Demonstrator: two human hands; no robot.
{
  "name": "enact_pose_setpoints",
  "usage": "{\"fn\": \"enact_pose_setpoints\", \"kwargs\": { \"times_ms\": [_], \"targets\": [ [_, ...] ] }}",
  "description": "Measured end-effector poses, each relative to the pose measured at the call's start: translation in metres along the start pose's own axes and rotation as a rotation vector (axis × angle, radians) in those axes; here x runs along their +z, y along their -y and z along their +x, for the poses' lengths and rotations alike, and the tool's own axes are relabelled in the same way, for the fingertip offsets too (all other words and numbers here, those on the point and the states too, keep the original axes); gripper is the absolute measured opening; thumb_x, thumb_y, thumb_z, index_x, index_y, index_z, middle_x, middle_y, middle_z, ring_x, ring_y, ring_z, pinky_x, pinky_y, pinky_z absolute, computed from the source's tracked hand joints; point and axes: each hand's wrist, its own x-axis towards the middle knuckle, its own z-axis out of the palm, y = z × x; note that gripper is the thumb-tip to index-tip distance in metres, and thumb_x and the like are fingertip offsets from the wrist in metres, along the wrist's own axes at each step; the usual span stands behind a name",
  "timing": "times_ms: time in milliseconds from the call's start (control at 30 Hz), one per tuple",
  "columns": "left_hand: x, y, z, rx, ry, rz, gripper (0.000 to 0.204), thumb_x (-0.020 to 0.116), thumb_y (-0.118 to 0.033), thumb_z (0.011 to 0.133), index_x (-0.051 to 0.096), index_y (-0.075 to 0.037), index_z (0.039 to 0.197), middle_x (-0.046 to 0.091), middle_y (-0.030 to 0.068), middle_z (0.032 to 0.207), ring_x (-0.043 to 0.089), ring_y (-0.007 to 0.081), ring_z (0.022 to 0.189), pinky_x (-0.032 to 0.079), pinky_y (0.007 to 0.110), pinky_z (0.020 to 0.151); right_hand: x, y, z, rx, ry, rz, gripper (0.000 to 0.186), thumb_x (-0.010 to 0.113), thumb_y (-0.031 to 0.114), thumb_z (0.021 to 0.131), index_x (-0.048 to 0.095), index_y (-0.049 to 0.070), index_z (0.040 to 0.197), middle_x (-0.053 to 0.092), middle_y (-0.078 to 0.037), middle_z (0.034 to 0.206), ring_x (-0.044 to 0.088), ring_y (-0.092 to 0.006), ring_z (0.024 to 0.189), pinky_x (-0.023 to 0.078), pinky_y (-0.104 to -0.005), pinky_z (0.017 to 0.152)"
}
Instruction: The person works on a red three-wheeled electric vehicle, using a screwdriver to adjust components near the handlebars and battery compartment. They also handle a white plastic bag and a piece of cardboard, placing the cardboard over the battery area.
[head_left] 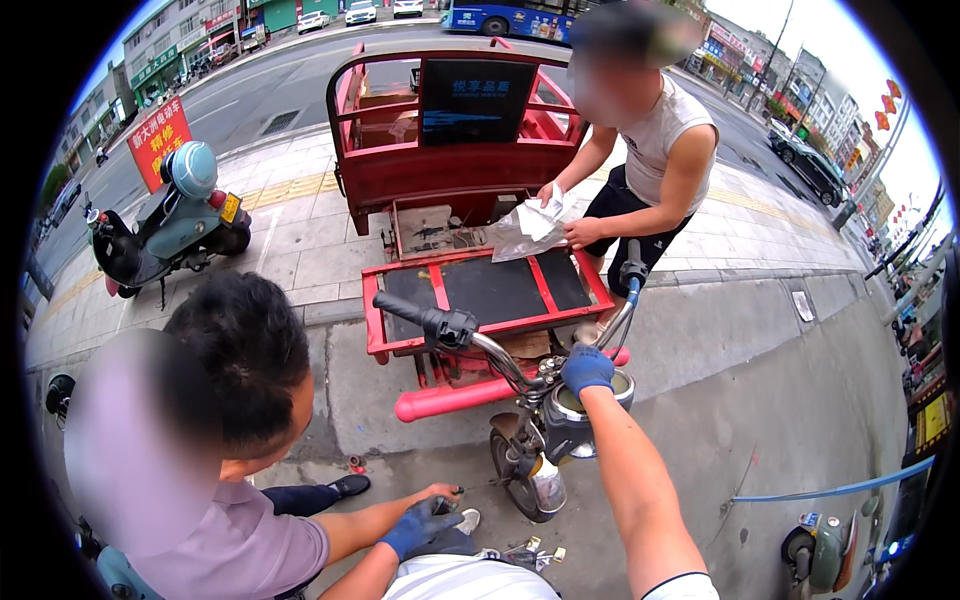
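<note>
My right hand [587, 370], in a blue work glove, reaches forward to the front of a red cargo tricycle [455, 180]. Its fingers are curled at the middle of the handlebar [505, 362], just above the round headlight [600, 395]; what they grip is hidden. Low in the view, my left hand [418, 528], also gloved in blue, is closed around something small and dark that I cannot make out. Close by it is the bare hand [437, 493] of a person bending in at the left. A clear plastic bag [548, 487] hangs beside the front wheel [515, 480].
Beyond the handlebar a second person [650, 150] holds a plastic bag with white papers [540, 220] over the red-framed seat base [480, 290]. A scooter [185, 220] with a helmet is parked at the left. A blue pole [835, 490] juts in from the right.
</note>
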Motion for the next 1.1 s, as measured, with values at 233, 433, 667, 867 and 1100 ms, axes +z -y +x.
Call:
{"fn": "enact_pose_setpoints", "kwargs": {
  "times_ms": [233,433,667,867,1100],
  "targets": [
    [0.024,-0.075,0.028,-0.021,0.226,0.162,0.043,0.068,-0.037,0.081,0.06,-0.004,0.106,0.062,0.011,0.09,0.057,0.0196,0.085,0.045,0.032,0.08,0.016,-0.01,0.01,0.041,-0.012,0.003,0.026,0.049,0.02,0.086,0.067,0.006,0.099,0.066,-0.02,0.103,0.065,-0.0339,0.098,0.051,-0.0442,0.082],
    [0.033,-0.057,0.005,0.001,0.343,0.227,0.048,0.07,-0.039,0.078,0.059,-0.004,0.109,0.059,0.0136,0.099,0.057,0.0237,0.095,0.044,0.035,0.087,0.022,-0.025,0.019,-0.029,0.063,-0.024,0.032,0.05,0.025,0.085,0.063,0.003,0.106,0.063,-0.022,0.111,0.061,-0.0352,0.106,0.048,-0.0432,0.09],
    [0.057,-0.053,0.022,0.082,0.272,0.194,0.056,0.066,-0.034,0.084,0.048,-0.006,0.128,0.062,0.0106,0.091,0.061,0.0202,0.093,0.047,0.034,0.083,-0.012,-0.042,-0.03,-0.2,-0.049,0.253,0.035,0.06,0.023,0.083,0.057,0.003,0.111,0.065,-0.022,0.1,0.062,-0.0354,0.098,0.047,-0.0426,0.087],
    [0.085,-0.023,0.074,-0.24,0.265,-0.177,0.063,0.07,-0.019,0.081,0.037,-0.006,0.133,0.061,0.0112,0.084,0.062,0.0196,0.066,0.052,0.032,0.057,-0.053,-0.073,-0.118,-0.204,-0.377,0.581,0.029,0.061,0.014,0.083,0.058,0.003,0.109,0.064,-0.014,0.087,0.063,-0.0275,0.077,0.05,-0.0369,0.071],
    [0.103,-0.043,0.085,-0.214,0.199,-0.216,0.06,0.069,-0.017,0.081,0.036,-0.008,0.13,0.057,0.0112,0.092,0.063,0.0212,0.071,0.052,0.035,0.053,0.007,-0.226,-0.294,0.262,-0.419,0.554,0.028,0.062,0.016,0.083,0.059,0.001,0.106,0.064,-0.013,0.085,0.063,-0.0229,0.074,0.05,-0.0336,0.069]
  ]
}}
